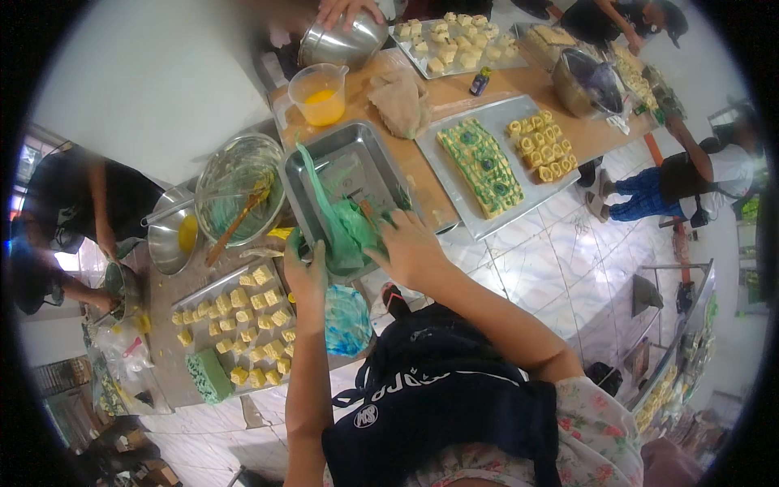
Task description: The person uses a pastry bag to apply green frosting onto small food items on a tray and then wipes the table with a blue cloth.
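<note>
I see both hands on a green plastic bag [345,231] that sags over the near rim of a square metal pan [357,154] on the desk [422,174]. My left hand [307,272] has its grip closed around the lower part of the bag, fingers wrapped on the film. My right hand [410,247] presses its grip together on the bunched bag at the pan's near corner.

To do this well, I judge the left hand should hold the bag firmly low down while the right squeezes evenly, keeping the bag's mouth over the pan so nothing falls on the floor.

Room is tight. A glass bowl [239,187] smeared green, with a wooden stick in it, stands just left of the pan. A tray of 2-tone yellow pieces [243,325] lies below my left hand, with a green block [208,375] at its near edge. To the right, a tray carrying a green-and-yellow slab [485,166] lies just beside the pan. The desk edge runs right under my right wrist; open tiled floor lies beyond.
</note>
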`<control>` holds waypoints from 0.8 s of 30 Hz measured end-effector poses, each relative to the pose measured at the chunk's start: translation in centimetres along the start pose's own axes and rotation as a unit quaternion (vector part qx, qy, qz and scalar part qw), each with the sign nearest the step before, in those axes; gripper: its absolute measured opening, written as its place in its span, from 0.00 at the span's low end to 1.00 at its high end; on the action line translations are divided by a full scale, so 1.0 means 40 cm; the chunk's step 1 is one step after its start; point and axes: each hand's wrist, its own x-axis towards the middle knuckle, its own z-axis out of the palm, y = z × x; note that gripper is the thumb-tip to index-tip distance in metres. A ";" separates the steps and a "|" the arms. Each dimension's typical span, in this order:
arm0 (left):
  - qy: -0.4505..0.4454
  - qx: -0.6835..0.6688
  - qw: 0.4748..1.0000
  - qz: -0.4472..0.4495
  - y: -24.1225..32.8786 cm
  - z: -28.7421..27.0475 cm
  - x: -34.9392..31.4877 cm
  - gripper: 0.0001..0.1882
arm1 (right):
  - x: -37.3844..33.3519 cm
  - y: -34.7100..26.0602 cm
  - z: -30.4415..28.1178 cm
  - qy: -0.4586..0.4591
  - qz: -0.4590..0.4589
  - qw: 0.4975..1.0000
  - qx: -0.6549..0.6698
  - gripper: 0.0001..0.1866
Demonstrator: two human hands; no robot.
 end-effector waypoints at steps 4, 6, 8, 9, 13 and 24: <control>-0.037 -0.066 0.994 -0.081 0.032 -0.003 0.007 0.22 | 0.028 -0.018 0.000 -0.050 0.007 0.997 -0.061 0.22; -0.045 -0.035 0.995 -0.083 0.011 0.004 0.005 0.20 | 0.033 -0.025 -0.018 -0.045 0.009 0.998 -0.050 0.21; -0.060 -0.057 0.991 -0.106 0.001 0.005 0.006 0.20 | 0.027 -0.024 -0.018 -0.041 0.009 0.998 -0.039 0.20; -0.076 -0.082 0.986 -0.125 -0.002 0.010 0.008 0.19 | 0.020 -0.015 -0.014 -0.014 0.001 0.998 -0.053 0.19; -0.087 -0.103 0.982 -0.133 -0.036 0.036 0.022 0.18 | -0.002 -0.001 -0.011 0.001 0.024 1.000 -0.012 0.17; -0.043 -0.096 0.984 -0.145 -0.098 0.079 0.032 0.19 | -0.057 0.020 -0.013 0.097 0.064 0.984 0.137 0.22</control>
